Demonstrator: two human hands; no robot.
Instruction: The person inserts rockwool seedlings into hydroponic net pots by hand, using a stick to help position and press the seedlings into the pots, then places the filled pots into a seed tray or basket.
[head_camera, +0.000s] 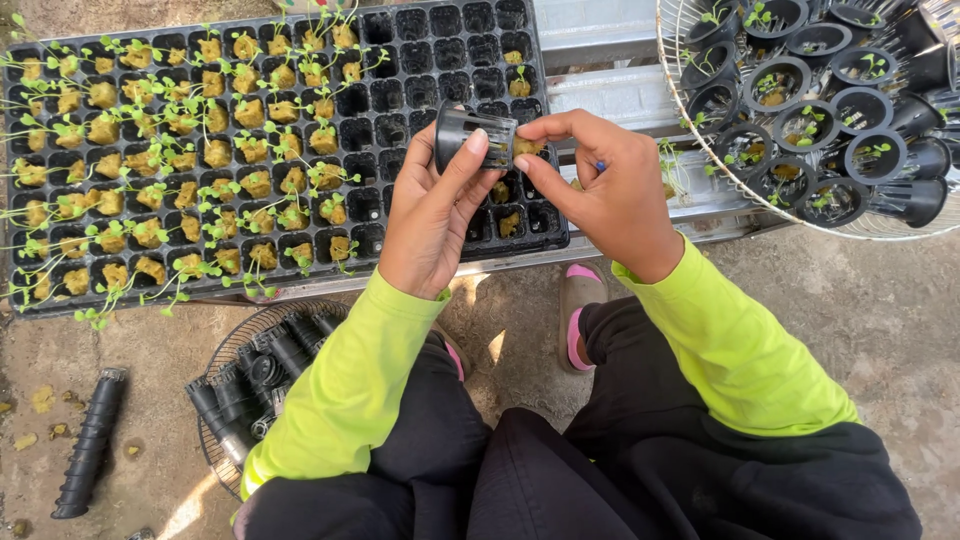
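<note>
My left hand (432, 205) grips a small black net pot (472, 133), tilted on its side with its mouth to the left. My right hand (610, 185) pinches a brown sponge cube (527, 146) against the pot's slotted bottom end. Both hands hover over the right part of a black seedling tray (440, 60), whose left cells hold sponge cubes with thin green sprouts (170, 150). The tray's right cells are mostly bare.
A round wire basket (690, 130) at the upper right carries several black net pots with seedlings (800, 125). Another wire basket (245, 340) with stacked black pots lies on the ground lower left. A stack of black pots (90, 445) lies on the concrete.
</note>
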